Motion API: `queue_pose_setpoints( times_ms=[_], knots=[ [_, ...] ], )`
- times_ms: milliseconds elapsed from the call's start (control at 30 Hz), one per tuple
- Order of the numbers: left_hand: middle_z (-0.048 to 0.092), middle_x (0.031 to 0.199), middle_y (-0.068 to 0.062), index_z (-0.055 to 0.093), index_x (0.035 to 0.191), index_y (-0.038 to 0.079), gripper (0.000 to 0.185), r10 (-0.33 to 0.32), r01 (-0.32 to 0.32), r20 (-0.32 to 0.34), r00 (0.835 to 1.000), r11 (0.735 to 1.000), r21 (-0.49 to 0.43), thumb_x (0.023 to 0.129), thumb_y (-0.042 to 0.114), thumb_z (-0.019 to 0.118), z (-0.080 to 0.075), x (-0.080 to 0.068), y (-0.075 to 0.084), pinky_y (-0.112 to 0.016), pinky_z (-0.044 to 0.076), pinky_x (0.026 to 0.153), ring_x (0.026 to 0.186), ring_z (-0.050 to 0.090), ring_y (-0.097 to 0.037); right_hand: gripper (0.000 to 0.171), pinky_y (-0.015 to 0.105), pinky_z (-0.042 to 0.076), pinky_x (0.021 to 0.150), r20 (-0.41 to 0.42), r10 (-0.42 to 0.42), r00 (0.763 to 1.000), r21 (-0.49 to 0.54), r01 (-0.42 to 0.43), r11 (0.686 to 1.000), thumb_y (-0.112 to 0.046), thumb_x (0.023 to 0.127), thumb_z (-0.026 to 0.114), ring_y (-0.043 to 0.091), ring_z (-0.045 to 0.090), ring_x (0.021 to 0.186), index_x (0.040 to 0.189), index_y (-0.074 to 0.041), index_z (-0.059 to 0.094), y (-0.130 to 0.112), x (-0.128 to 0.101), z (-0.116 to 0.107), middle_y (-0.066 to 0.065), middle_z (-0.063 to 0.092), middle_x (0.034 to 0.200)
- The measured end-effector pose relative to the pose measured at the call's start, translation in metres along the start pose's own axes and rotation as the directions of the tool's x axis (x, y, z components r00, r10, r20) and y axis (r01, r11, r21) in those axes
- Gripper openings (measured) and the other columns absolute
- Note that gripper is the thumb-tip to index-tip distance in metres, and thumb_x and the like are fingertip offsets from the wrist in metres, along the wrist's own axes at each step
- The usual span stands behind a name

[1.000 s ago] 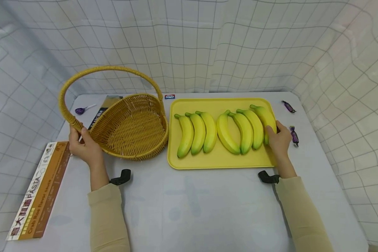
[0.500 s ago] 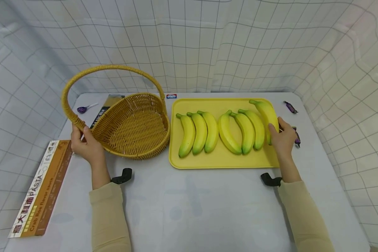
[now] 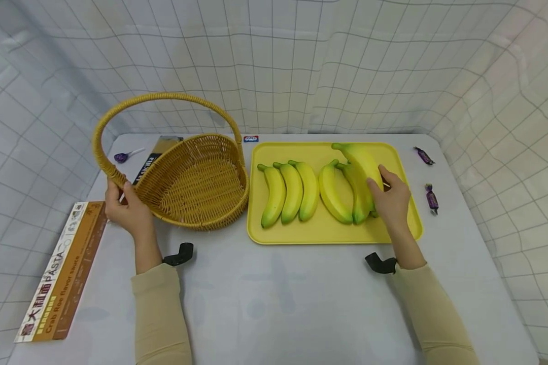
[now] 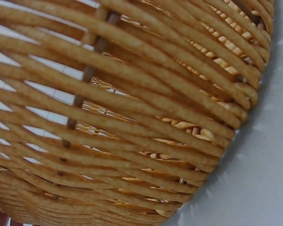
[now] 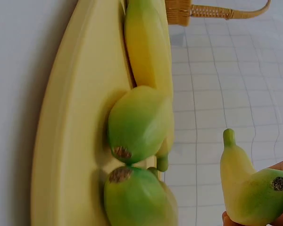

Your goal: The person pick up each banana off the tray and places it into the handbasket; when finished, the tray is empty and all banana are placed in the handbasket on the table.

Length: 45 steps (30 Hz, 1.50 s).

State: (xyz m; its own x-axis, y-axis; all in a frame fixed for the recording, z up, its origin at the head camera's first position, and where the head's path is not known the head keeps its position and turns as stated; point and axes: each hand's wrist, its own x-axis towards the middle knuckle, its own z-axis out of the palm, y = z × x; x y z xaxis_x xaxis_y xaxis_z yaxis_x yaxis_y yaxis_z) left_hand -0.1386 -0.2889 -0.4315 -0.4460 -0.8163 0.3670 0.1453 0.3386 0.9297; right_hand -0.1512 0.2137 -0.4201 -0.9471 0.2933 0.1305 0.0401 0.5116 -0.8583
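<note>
Gridded white cloth [image 3: 274,66] backs a pale table [image 3: 278,304] bearing a yellow tray [image 3: 329,235]. Left hand [image 3: 132,212] grips a wicker basket [image 3: 201,187]; right hand [image 3: 394,200] pinches a banana [image 3: 362,159] above the tray, probably light, firm, best held mid-body.

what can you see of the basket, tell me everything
The basket is golden brown and woven from strands that look like wicker, with small gaps in its wall and a tall arched handle. Inside, only bare weave shows. It is left of the yellow tray; whether they touch is unclear. The left hand holds the handle near its left end. I cannot tell whether the basket is tilted.
</note>
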Motion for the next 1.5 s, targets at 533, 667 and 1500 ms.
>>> queue_pose_setpoints(
  times_ms=[533, 667, 1500],
  knots=[
    [0.067, 0.107, 0.004, 0.069, 0.123, 0.012, 0.029, -0.028, 0.028, -0.021, 0.999, 0.999, 0.016, 0.097, 0.009, 0.056, 0.003, 0.002, -0.001, -0.019, 0.044, 0.082, 0.093, 0.054, 0.000, 0.049, 0.045, 0.048, 0.098, 0.191, -0.207, 0.960, 0.148, 0.181, 0.972, -0.011, 0.091, 0.068, 0.031, 0.057, 0.122, 0.137, -0.002, 0.055, -0.053, -0.026, 0.047, 0.017, 0.057, 0.138],
    [0.067, 0.112, -0.001, 0.067, 0.126, 0.013, 0.031, -0.059, 0.059, -0.017, 0.998, 0.998, 0.020, 0.098, 0.009, 0.054, 0.007, -0.002, 0.008, -0.021, 0.045, 0.086, 0.097, 0.055, -0.001, 0.049, 0.046, 0.048, 0.097, 0.246, -0.278, 0.929, 0.180, 0.238, 0.954, -0.011, 0.090, 0.068, 0.031, 0.056, 0.123, 0.137, -0.001, 0.055, -0.070, -0.032, 0.062, 0.017, 0.057, 0.138],
    [0.066, 0.105, 0.008, 0.069, 0.123, 0.014, 0.030, 0.008, -0.008, -0.001, 1.000, 1.000, -0.017, 0.097, 0.010, 0.054, 0.001, 0.000, 0.000, -0.019, 0.045, 0.083, 0.093, 0.055, -0.001, 0.050, 0.020, 0.046, 0.074, 0.550, -0.412, 0.727, 0.107, 0.428, 0.898, -0.021, 0.093, 0.064, 0.015, 0.060, 0.091, 0.139, -0.003, 0.053, -0.174, -0.046, 0.218, 0.013, 0.060, 0.135]
  ],
)
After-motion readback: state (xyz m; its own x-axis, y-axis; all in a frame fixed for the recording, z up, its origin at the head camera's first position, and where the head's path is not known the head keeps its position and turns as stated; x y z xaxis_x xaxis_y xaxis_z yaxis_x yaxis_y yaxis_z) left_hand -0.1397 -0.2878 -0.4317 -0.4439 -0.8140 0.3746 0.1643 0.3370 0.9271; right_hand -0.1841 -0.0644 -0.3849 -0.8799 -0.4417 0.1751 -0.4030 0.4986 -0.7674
